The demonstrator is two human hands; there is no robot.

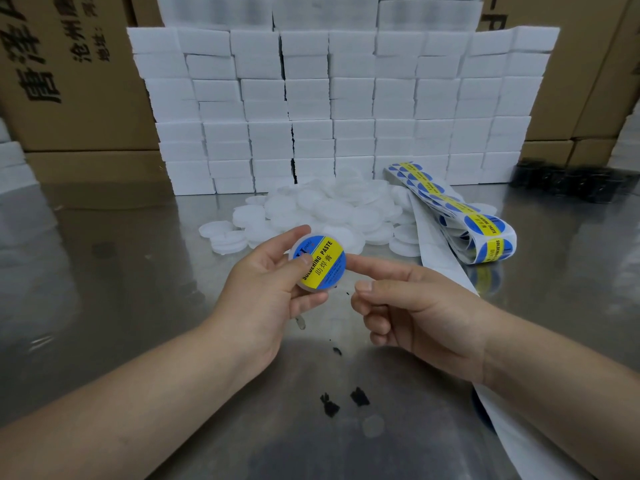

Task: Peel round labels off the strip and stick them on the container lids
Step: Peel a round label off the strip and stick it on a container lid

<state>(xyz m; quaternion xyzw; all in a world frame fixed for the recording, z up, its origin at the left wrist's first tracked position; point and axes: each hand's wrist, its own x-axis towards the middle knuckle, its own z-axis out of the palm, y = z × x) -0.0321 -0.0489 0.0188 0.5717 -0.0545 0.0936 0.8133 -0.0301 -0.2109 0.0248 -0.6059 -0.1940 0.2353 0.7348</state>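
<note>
blue-and-yellow label [320,263] already covers the white lid [313,289], so the head view suggests pressing down is nearly done. the left hand [263,289] grips the lid, thumb on the label. the right hand [415,306] holds nothing, its straight forefinger at, perhaps touching, the rim. the yellow band slants up and away from the left thumb. next, peel from the strip [460,220] beyond the right fingers.

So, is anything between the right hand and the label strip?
Nothing visible. The right hand hovers beside the labelled lid; the label strip lies beyond it on the table, with only bare backing paper between.
</note>
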